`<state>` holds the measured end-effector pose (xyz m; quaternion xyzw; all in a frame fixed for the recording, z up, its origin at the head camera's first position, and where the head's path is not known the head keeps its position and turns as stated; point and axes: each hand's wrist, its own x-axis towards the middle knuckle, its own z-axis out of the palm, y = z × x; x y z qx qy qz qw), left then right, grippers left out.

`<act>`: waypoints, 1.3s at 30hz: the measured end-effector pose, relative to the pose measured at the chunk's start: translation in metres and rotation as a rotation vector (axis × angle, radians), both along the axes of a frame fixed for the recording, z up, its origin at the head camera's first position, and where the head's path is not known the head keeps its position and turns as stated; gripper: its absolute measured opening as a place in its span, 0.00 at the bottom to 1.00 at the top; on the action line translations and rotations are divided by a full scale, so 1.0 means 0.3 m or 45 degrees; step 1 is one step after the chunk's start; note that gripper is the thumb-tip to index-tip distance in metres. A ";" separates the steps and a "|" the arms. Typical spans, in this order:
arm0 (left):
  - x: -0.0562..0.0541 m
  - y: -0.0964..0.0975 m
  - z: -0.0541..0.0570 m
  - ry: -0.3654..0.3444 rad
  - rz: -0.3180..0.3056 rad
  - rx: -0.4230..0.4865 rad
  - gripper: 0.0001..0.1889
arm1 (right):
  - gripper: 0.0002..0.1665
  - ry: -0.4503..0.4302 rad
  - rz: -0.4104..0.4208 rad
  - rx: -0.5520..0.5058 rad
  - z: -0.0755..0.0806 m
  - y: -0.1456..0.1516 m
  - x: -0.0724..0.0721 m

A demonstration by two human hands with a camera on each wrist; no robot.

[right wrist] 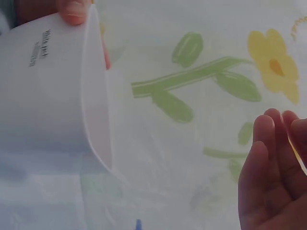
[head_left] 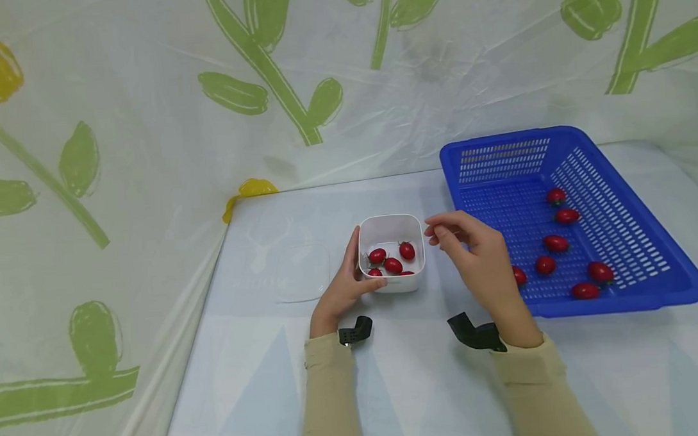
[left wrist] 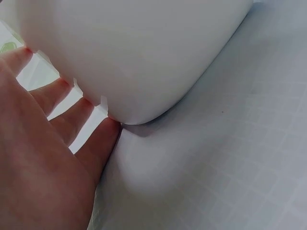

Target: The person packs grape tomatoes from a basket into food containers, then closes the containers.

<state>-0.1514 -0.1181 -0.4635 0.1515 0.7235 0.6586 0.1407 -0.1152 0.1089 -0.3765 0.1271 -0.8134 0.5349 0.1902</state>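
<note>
A white square container [head_left: 393, 284] stands on the table with several small red tomatoes [head_left: 393, 265] inside. My left hand [head_left: 344, 289] grips it at its left side, thumb over the near rim and fingers along the wall. In the left wrist view those fingers [left wrist: 98, 139] touch the container's side near its base. Just right of the container's rim is my right hand [head_left: 471, 252], its fingers loosely bent. The right wrist view shows no object between its fingers [right wrist: 273, 158] and thumb.
A blue plastic basket [head_left: 625, 199] holding several more tomatoes [head_left: 556, 243] stands on the right. A clear flat lid [head_left: 301, 271] lies on the table left of the container. Behind the table hangs a plant-printed curtain [head_left: 380, 114].
</note>
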 end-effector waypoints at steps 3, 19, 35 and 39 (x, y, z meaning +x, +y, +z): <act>-0.002 0.002 0.000 0.003 -0.009 0.007 0.53 | 0.11 -0.031 0.045 -0.046 0.011 0.021 0.002; 0.008 0.003 -0.002 0.003 -0.007 -0.018 0.52 | 0.18 -0.341 0.291 0.381 0.068 0.182 -0.020; 0.006 0.003 -0.001 0.003 0.001 0.003 0.53 | 0.16 -0.482 0.321 0.523 0.068 0.429 -0.104; 0.003 0.005 -0.007 0.007 -0.003 0.012 0.53 | 0.17 -0.530 0.262 0.484 0.046 0.490 -0.131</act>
